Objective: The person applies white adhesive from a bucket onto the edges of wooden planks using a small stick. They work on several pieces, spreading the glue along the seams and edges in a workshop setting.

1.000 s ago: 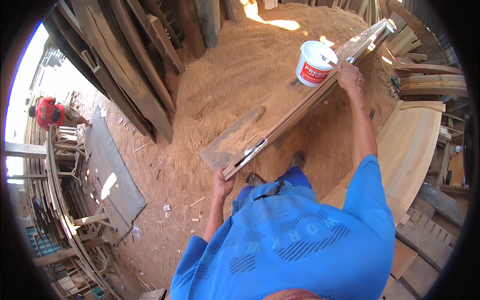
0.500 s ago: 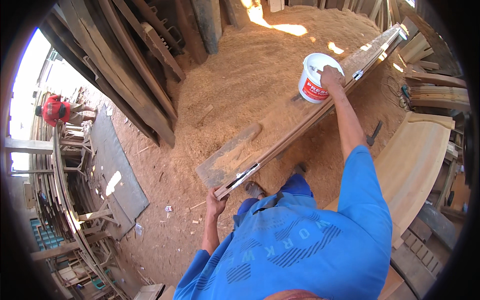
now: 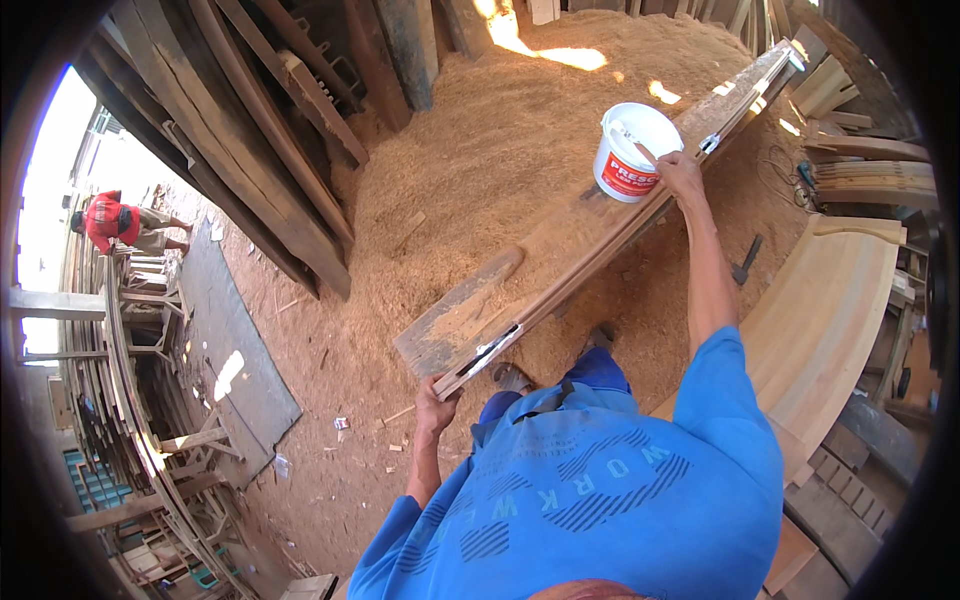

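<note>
My left hand [image 3: 436,404] is closed round the near-left end of a long, narrow wooden piece [image 3: 590,275]. That piece lies along the edge of a worn plank [image 3: 455,318], and white paste sits in a dark slot [image 3: 497,345] near its end. At the right rim of a white bucket [image 3: 612,165] with a red label, my right hand [image 3: 681,175] is closed on a thin wooden stick [image 3: 645,152] that reaches into the bucket. White paste shows inside. The bucket stands upright on the plank. More white paste marks a second slot [image 3: 710,143] beyond my right hand.
Sawdust [image 3: 510,130] is heaped behind the plank. Tall dark boards [image 3: 230,130] lean at the upper left. A wide curved wooden panel [image 3: 835,310] lies at the right, near a dark tool [image 3: 747,260] on the ground. Far left, a person in red [image 3: 112,222] bends beside stacked timber.
My right hand has shifted from over the bucket's opening to its right rim, a little nearer me, and the stick now shows. My left hand keeps its hold on the wooden piece.
</note>
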Demonstrator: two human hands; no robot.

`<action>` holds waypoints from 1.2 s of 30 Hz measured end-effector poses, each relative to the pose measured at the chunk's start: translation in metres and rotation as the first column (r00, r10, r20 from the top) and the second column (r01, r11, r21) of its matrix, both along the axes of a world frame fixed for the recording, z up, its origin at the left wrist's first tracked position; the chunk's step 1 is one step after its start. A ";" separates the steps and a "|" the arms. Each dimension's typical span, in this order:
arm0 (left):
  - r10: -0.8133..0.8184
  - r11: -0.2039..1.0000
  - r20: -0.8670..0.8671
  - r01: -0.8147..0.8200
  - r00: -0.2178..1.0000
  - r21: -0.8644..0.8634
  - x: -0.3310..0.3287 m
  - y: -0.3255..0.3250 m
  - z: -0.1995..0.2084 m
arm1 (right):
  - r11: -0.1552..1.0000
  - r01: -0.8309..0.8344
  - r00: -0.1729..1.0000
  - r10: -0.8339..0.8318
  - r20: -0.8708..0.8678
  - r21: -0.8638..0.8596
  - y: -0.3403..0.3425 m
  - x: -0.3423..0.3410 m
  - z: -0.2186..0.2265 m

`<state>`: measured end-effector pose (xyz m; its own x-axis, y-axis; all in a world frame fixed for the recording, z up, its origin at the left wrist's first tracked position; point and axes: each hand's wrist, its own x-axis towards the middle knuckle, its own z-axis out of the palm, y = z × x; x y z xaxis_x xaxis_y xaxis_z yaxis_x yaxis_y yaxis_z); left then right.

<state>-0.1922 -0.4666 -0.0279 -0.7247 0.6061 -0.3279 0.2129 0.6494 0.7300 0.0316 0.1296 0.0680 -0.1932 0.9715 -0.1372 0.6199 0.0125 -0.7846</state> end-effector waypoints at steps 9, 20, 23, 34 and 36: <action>-0.052 0.998 -0.032 0.053 0.998 0.034 -0.007 -0.010 -0.026 | 0.962 -0.275 0.921 0.264 -0.287 0.003 -0.087 0.019 0.057; -0.128 0.980 -0.132 0.146 0.983 0.138 -0.001 0.004 -0.003 | 0.603 -0.706 0.679 0.725 -0.113 -0.372 -0.227 -0.021 0.108; -0.113 0.984 -0.117 0.128 0.987 0.127 0.001 0.005 0.003 | 0.503 -0.742 0.586 0.807 -0.065 -0.442 -0.248 -0.043 0.098; -0.117 0.984 -0.133 0.133 0.984 0.120 -0.001 0.004 -0.005 | 0.227 -0.962 0.130 0.871 0.473 -0.154 -0.311 -0.115 0.066; -0.095 0.980 -0.161 0.121 0.982 0.158 -0.001 0.005 -0.010 | 0.175 -0.976 0.075 0.831 0.551 -0.131 -0.322 -0.123 0.064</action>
<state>-0.1930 -0.4618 -0.0377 -0.6852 0.7205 -0.1069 0.3919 0.4883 0.7797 -0.0918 -0.1926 0.1322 -0.9344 0.0820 -0.3466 0.1954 0.9317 -0.3062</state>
